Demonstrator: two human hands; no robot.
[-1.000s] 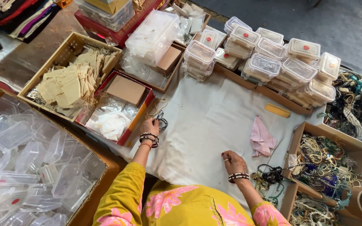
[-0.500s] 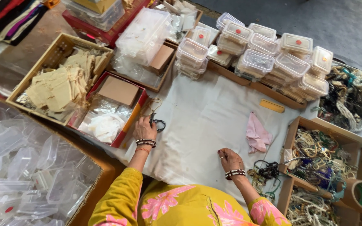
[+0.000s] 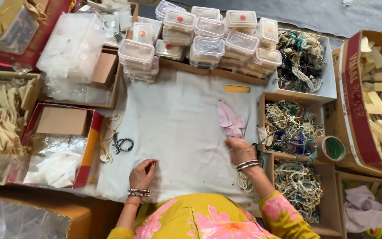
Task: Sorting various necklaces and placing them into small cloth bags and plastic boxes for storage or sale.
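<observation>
Here we are resting our left hand [image 3: 142, 174] on the white cloth [image 3: 177, 128], fingers curled together, right hand [image 3: 239, 149] at three o'clock, fingers touching the pink pouch [image 3: 231, 120], grip unclear.

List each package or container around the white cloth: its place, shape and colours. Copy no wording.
Clear lidded tubs: stacked along the cloth's far edge, rectangular, some with red dots.
Large carton: far right, brown, red printed flap.
Red-edged box: left of the left hand, holding clear bags.
Tape roll: beyond the right hand, brown with green core.
</observation>
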